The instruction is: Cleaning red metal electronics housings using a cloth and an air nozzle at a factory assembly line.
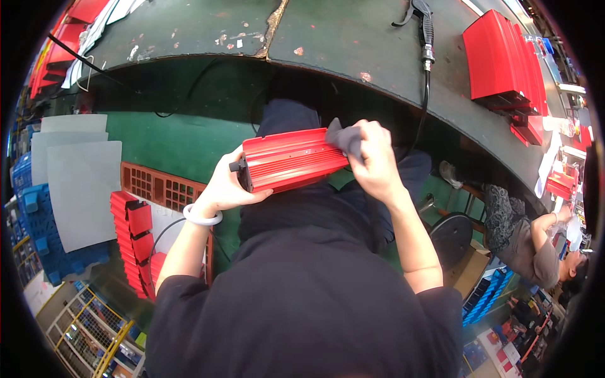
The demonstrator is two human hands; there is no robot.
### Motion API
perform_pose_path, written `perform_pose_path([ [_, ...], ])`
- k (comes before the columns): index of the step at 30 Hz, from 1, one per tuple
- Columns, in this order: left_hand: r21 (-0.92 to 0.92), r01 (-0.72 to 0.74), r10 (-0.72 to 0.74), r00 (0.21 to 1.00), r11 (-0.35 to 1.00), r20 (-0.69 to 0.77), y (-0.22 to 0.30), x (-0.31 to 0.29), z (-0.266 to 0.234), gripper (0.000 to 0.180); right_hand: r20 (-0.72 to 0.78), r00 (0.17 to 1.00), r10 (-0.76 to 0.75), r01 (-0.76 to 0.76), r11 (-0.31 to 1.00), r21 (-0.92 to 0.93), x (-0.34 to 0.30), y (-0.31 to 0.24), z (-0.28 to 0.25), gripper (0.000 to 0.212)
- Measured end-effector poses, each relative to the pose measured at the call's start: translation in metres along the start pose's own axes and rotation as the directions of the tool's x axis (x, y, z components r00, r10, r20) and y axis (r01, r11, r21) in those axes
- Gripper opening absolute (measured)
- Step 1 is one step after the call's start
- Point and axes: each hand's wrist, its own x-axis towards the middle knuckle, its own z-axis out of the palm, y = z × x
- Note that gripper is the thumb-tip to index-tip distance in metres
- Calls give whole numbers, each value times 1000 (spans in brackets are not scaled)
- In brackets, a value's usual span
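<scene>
A red ribbed metal case (293, 157) with black end panels lies across above my lap, its long side facing up. My left hand (230, 183) grips its left end, thumb and fingers on either edge, next to a small black knob or connector on the end panel. Bunched in my right hand (376, 160) is a dark grey cloth (345, 137), pressed against the case's right end. The fingers of my right hand are closed round the cloth. A white band circles my left wrist.
An air blow gun (427, 31) with a black hose lies on the worn dark green table (353, 38). Red cases (501, 60) are stacked at its right. More red cases (130, 233) stand by an orange crate (161, 183) at my left. A co-worker (532, 246) sits at far right.
</scene>
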Motion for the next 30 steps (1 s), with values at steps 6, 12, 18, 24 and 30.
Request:
perform_pose_path([
  [6,-10,-2,2,1000,1000,3,6,1,4,74,77,995,-66,79,980,-185,2,4,-1,10],
  [12,-58,26,-27,1000,998,-15,5,4,5,75,149,981,-124,176,895,-410,12,2,-13,15],
  [18,-5,-27,26,1000,1000,-16,4,4,6,74,165,984,-65,123,920,-371,10,1,-4,16],
  [24,6,-36,36,999,999,-24,2,0,8,73,316,930,189,-151,978,-141,8,-2,-10,13],
  [30,19,-22,23,999,1000,-43,4,4,6,73,224,954,199,-220,973,72,5,-5,3,14],
])
